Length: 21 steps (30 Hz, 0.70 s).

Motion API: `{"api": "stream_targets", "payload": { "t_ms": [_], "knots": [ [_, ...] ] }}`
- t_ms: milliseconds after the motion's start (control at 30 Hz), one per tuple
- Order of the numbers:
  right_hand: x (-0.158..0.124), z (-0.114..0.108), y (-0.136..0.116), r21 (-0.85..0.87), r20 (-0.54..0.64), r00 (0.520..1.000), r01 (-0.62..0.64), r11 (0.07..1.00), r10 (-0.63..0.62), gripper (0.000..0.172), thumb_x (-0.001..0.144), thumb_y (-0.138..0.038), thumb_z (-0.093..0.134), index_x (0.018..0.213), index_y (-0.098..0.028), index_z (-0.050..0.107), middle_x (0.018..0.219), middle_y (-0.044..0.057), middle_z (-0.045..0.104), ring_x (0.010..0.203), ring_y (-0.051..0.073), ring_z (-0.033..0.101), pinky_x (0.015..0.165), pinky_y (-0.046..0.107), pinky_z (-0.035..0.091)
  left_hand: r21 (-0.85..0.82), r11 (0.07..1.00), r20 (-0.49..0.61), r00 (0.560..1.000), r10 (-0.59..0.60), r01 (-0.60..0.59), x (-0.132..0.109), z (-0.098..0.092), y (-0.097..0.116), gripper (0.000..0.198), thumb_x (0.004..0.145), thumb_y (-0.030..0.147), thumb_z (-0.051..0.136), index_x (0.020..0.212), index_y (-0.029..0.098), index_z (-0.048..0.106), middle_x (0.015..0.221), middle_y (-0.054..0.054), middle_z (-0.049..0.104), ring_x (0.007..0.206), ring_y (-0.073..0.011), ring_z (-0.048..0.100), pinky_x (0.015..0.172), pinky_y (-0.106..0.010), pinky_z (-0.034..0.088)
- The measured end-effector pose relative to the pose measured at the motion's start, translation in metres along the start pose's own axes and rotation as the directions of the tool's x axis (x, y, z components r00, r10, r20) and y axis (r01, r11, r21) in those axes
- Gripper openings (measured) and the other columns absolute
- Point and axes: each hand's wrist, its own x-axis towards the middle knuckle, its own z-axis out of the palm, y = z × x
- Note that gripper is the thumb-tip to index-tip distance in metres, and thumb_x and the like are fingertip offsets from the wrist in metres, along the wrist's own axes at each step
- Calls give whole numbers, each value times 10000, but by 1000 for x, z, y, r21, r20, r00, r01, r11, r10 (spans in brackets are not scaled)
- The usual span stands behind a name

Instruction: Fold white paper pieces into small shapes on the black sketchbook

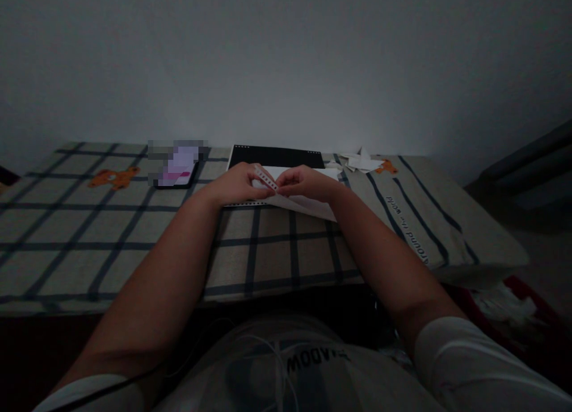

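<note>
Both hands work close together on a sheet of white paper (pixel 308 206) with a row of punched holes along one edge. My left hand (pixel 241 182) pinches the holed edge, which is folded up between thumb and fingers. Just to its right, my right hand (pixel 308 182) has thumb and fingertips closed on the same sheet near the fold. Beneath and behind lies a notebook with a black cover (pixel 277 155) and holes along its far edge. The sheet's right part hangs toward me under my right wrist; my hands hide much of the fold.
A phone (pixel 179 164) with its screen lit lies to the left. Folded white paper (pixel 361 160) sits at the back right. A checked cloth (pixel 277 263) with orange bear prints covers the table, which meets the wall. Thin cables (pixel 281 364) hang before my shirt.
</note>
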Motion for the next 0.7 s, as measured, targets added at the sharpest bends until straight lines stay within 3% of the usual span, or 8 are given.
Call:
{"api": "stream_targets", "payload": {
  "t_ms": [167, 333, 467, 700],
  "knots": [
    [-4, 0, -9, 85, -13, 998, -60, 995, 61, 246, 753, -372, 748, 860, -150, 726, 778, 6, 658, 690, 119, 535, 660, 265, 421, 14, 1000, 25, 1000, -7, 6, 3, -3, -1, 261, 737, 384, 689, 894, 210, 804, 948, -33, 760, 909, -196, 683, 859, -281, 499],
    [-7, 0, -15, 75, 4, 989, -150, 986, 150, 207, 764, -347, 738, 837, -153, 731, 745, 3, 665, 662, 114, 535, 641, 264, 427, 31, 998, 23, 998, -64, 63, 2, -3, 0, 291, 730, 403, 680, 901, 190, 782, 868, -15, 736, 812, -189, 668, 738, -270, 495],
    [-6, 0, -13, 37, -12, 992, -128, 991, 128, 234, 755, -369, 743, 831, -149, 732, 738, 1, 662, 664, 115, 532, 646, 267, 416, 8, 994, 23, 993, -113, 113, 0, 1, 3, 311, 711, 428, 693, 872, 166, 741, 816, -18, 711, 766, -187, 658, 695, -273, 495],
    [-5, 1, -8, -4, -7, 996, -94, 996, 94, 245, 786, -378, 714, 868, -148, 724, 765, 2, 645, 674, 118, 509, 637, 270, 382, -1, 999, 41, 998, -54, 55, 2, 2, -1, 320, 739, 457, 698, 863, 165, 741, 844, -26, 711, 787, -188, 666, 717, -278, 500]
  ]
}}
